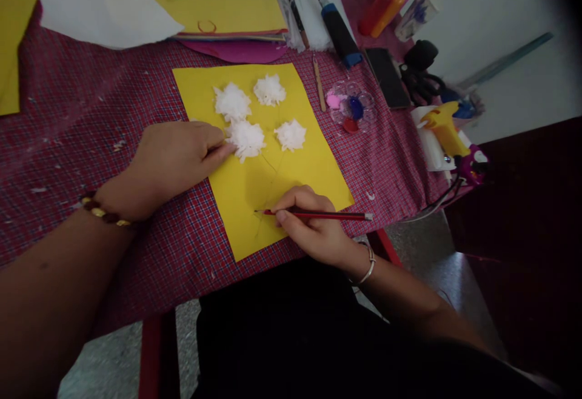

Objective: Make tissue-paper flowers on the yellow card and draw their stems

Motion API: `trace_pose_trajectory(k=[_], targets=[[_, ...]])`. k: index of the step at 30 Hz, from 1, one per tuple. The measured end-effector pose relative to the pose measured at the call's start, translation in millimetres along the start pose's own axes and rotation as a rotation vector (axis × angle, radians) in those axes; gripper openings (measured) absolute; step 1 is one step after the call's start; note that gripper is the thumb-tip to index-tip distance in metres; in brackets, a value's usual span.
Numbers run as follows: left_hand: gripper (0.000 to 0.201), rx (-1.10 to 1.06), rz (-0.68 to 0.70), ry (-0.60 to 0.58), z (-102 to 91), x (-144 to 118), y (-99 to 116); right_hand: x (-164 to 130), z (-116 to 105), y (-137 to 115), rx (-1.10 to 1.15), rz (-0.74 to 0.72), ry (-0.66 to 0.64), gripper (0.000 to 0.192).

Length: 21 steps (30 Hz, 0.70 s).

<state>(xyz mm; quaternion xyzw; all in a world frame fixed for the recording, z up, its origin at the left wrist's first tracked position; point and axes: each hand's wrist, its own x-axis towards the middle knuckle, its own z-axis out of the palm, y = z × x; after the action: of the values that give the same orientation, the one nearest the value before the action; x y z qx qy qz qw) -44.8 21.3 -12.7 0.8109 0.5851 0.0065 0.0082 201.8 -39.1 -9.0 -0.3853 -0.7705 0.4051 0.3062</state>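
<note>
Currently, the right hand [313,223] grips a pencil [341,215], tip low on the yellow paper [313,168]; the left hand [173,156], over its left edge, touches a white flower [248,138], whether pinching I can't tell. A careless push might crumple it. Beneath the paper lies checked cloth [182,265]; rightward, a pale wall [513,17].

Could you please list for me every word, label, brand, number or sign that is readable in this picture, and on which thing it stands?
None: no word, label, brand, number or sign can be read here.
Pencil in the right hand: any print is too small to read.
Cup: a dark pattern, too blurred to tell whether it holds lettering.
Yellow sheet: thin drawn lines, no readable writing.
</note>
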Motion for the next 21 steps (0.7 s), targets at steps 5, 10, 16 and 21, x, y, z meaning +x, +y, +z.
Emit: trace_pose_trajectory(k=[5,10,16,21], targets=[[0.043,0.030,-0.006,-0.021,-0.6,0.2,1.1,0.0,0.5,0.8,0.005,-0.015,0.006,0.008],[0.042,0.005,-0.004,-0.012,0.0,0.1,1.0,-0.5,0.3,1.9,0.009,-0.019,0.003,0.008],[0.042,-0.016,0.004,-0.007,0.0,-0.1,-0.1,-0.8,-0.8,3.5,0.027,-0.029,0.017,0.008],[0.043,-0.015,-0.004,-0.015,-0.7,0.1,-0.2,-1.5,-1.4,3.2,0.033,-0.015,0.011,0.010]])
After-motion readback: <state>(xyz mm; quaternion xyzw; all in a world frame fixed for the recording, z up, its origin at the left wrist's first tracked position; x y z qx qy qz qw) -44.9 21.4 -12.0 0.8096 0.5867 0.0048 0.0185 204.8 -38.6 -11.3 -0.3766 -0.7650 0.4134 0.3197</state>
